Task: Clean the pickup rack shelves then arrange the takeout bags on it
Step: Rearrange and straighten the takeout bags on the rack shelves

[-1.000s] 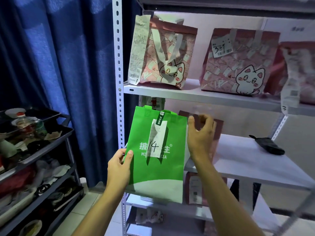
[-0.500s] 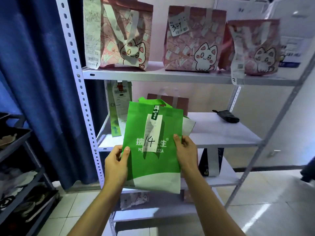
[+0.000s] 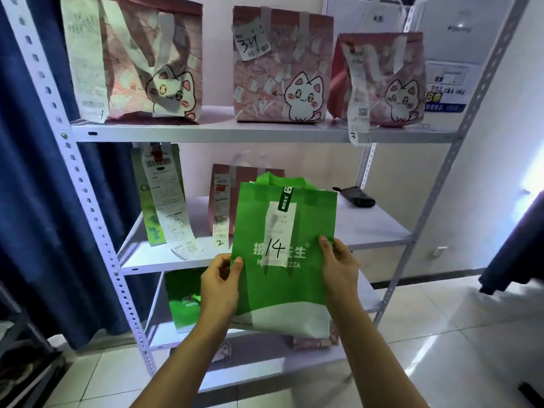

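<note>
A dark blue curtain (image 3: 44,201) hung at the far left, beside the white metal rack (image 3: 97,231). On the top shelf (image 3: 220,132) three pink cat-print bags (image 3: 279,69) stood in a row, each with a paper receipt. On the middle shelf (image 3: 376,231) a pale green-printed bag (image 3: 153,201) with a long receipt leaned at the left, a pink bag (image 3: 223,198) stood behind the centre, and a dark folded item (image 3: 354,196) lay toward the right. Both forearms reached up and forward from the bottom of the view, the hands apart at the two side edges of the green takeout bag (image 3: 282,260). The left hand (image 3: 219,285) pinched the bag's left edge, thumb on the front face and fingers curled behind. The right hand (image 3: 338,269) gripped the right edge likewise, thumb laid forward over the fabric. The bag was held upright in the air in front of the middle shelf's front edge, its receipt marked 14 facing the camera. Another green bag (image 3: 182,298) stood on the lower shelf behind the left wrist.
</note>
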{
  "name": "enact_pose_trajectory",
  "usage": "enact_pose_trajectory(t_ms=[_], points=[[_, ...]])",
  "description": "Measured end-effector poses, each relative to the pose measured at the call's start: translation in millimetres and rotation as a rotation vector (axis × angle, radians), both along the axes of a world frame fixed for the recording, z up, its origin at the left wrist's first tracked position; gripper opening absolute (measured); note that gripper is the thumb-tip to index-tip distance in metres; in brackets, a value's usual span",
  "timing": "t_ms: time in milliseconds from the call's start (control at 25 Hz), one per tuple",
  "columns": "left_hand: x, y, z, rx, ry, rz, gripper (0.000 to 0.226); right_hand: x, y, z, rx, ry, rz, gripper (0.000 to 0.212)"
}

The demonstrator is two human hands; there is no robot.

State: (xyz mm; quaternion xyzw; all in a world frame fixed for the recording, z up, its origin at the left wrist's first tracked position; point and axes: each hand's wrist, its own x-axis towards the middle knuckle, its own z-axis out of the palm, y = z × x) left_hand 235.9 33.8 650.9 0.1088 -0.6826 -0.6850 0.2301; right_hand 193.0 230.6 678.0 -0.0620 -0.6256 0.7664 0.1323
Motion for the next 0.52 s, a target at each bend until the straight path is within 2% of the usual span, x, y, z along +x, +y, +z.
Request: enact_pose_trajectory(t_ms=[160, 520], points=[[-29, 57, 1, 0.056, -0.047, -0.038, 0.018, -24, 60, 2, -0.005, -0.001, -0.034, 0.014], [-93, 177, 8, 0.052, -0.090, -0.054, 0.019, -93, 180, 9, 0.028, 0.000, -0.034, 0.016]])
